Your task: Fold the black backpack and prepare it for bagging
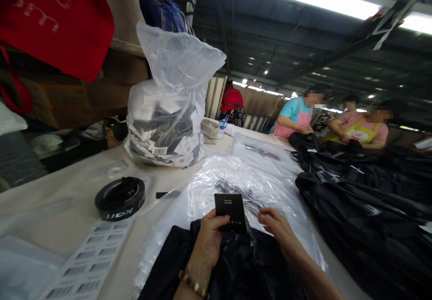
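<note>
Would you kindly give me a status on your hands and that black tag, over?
Left hand grips tag upright. Right hand beside it, grip unclear. Black garment under both, clear bags behind.

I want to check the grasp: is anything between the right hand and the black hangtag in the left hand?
Nothing visible does. The right hand is beside the black hangtag, not touching; the left hand pinches its lower edge.

black tag (231, 212) print: too small to read | label sheet (91, 259): cut by bottom edge
</note>
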Demonstrator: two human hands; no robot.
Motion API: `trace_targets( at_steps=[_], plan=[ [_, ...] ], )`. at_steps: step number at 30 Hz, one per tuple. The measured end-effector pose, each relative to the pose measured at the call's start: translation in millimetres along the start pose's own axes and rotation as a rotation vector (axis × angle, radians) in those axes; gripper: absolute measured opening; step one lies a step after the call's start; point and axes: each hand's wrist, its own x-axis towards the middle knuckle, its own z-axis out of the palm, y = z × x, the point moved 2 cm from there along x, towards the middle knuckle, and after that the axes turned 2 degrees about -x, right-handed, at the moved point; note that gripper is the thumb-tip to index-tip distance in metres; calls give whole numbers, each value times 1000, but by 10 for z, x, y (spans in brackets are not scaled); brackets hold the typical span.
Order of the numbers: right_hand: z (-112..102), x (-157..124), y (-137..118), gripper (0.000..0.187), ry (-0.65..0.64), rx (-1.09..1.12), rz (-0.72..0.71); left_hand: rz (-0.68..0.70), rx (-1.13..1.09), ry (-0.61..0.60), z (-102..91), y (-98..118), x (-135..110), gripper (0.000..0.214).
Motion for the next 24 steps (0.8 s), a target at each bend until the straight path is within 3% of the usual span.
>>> trace_targets(
  at_steps=[4,7,10,14,18,24],
  plan=[
    [157,198,55,31,-33,-94,53,-5,-86,127,-56,-2,27,27],
    [345,257,30,25,-48,-20,90,-4,-64,125,-84,-18,42,24],
    [455,274,-23,43,-82,154,139,16,-23,81,-74,-21,36,26],
    [378,232,-190,65,-40,408,24,80,32,22,-39,-4,16,26],
    [257,47,-400,46,-18,486,-108,198,148,-45,-4,30,-9,29],
    [235,-348,-534,30,1,369,-303,206,236,-205,100,64,-77,24]
  ],
)
